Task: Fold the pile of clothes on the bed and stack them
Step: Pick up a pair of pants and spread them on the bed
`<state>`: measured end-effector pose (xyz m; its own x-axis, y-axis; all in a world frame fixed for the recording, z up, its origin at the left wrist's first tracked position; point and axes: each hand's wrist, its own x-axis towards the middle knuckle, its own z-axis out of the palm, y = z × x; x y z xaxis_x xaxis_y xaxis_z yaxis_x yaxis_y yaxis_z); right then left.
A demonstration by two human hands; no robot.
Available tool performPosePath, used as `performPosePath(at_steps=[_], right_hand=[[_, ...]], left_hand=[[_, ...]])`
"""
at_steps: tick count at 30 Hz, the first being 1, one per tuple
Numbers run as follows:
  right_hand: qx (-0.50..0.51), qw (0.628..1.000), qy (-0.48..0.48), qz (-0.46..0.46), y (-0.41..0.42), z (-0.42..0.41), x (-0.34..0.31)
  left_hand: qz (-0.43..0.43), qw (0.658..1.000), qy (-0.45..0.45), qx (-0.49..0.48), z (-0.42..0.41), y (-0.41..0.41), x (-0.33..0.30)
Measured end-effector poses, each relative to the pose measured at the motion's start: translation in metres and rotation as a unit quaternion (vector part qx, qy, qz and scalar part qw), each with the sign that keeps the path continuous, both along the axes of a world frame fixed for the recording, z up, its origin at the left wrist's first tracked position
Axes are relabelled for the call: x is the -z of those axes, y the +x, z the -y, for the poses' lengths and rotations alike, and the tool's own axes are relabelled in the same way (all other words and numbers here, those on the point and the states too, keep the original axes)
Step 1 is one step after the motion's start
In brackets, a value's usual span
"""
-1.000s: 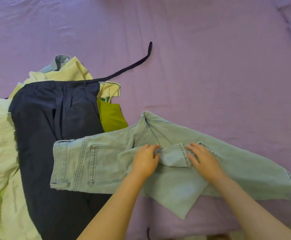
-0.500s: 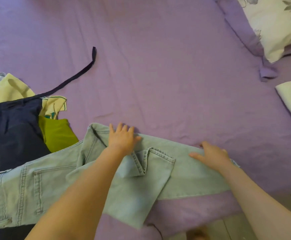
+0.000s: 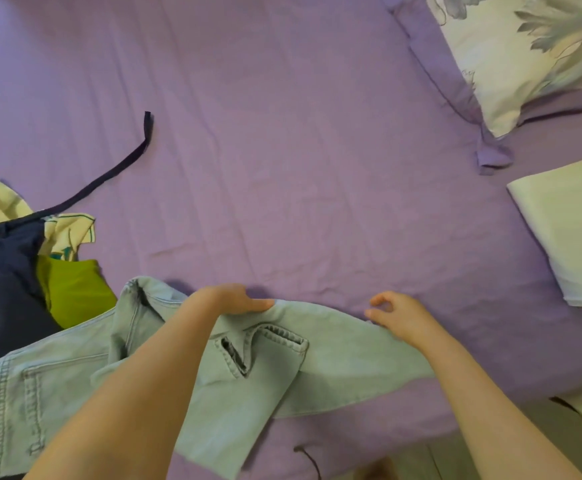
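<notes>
Two hands on jeans [image 3: 334,362] | left hand [image 3: 234,299] grip grasping far edge | right hand [image 3: 400,313] grip pinching same edge | tip: pull taut, align leg seams, flatten on bed [image 3: 282,133] before folding

Two bare forearms, left hand [image 3: 228,299] and right hand [image 3: 398,315] ungloved, sleeveless.

Purple-sheeted bed [image 3: 282,133] with floral pillow [image 3: 525,57] at right.
</notes>
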<state>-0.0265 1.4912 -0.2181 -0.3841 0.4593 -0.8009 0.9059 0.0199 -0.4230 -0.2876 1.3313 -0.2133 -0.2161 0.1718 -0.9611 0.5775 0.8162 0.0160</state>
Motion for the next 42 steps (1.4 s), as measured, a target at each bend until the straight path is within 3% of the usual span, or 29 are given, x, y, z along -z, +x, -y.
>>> performPosePath(at_steps=[4,6,10,14,17,20,22,24,27,29,32,35,39,42], right_hand=[[-0.121,0.987,-0.051,0.091,-0.001,-0.004,-0.002],[-0.137,0.98,-0.115,0.091,-0.001,-0.002,-0.004],[0.027,0.965,-0.258,-0.05,0.006,-0.001,-0.01],[0.164,0.945,-0.161,-0.232,0.01,-0.015,-0.019],[0.272,0.907,-0.082,-0.31,0.007,-0.036,-0.02],[0.266,0.917,-0.048,-0.294,0.0,-0.053,-0.009],[0.239,0.944,-0.005,-0.228,-0.001,-0.056,0.004],[0.228,0.959,0.034,-0.164,0.001,-0.055,0.014],[0.152,0.979,0.103,-0.091,0.002,-0.058,0.028],[0.116,0.983,0.126,-0.066,-0.005,-0.061,0.034],[0.101,0.985,0.109,-0.085,-0.014,-0.065,0.037],[0.086,0.98,0.149,-0.103,-0.008,-0.066,0.037],[0.092,0.966,0.208,-0.124,-0.008,-0.08,0.036],[0.163,0.952,0.203,-0.159,-0.028,-0.106,0.039]], left_hand=[[0.061,0.993,0.061,-0.08,-0.013,-0.001,-0.008],[0.101,0.98,0.102,-0.136,-0.013,-0.001,-0.017],[0.202,0.931,0.193,-0.236,-0.013,-0.005,-0.039],[0.202,0.863,0.336,-0.318,-0.039,-0.007,-0.057],[0.141,0.842,0.411,-0.321,-0.068,-0.002,-0.053],[0.029,0.887,0.396,-0.235,-0.093,0.011,-0.029],[-0.012,0.932,0.34,-0.123,-0.102,0.024,-0.008],[-0.071,0.953,0.292,-0.044,-0.104,0.038,0.009],[-0.154,0.95,0.27,0.01,-0.104,0.051,0.024],[-0.163,0.946,0.276,0.042,-0.108,0.053,0.031],[-0.161,0.922,0.339,0.097,-0.112,0.058,0.033],[-0.187,0.896,0.363,0.175,-0.108,0.063,0.032],[-0.205,0.871,0.442,0.07,-0.127,0.056,0.024],[-0.221,0.891,0.397,0.0,-0.159,0.042,0.027]])
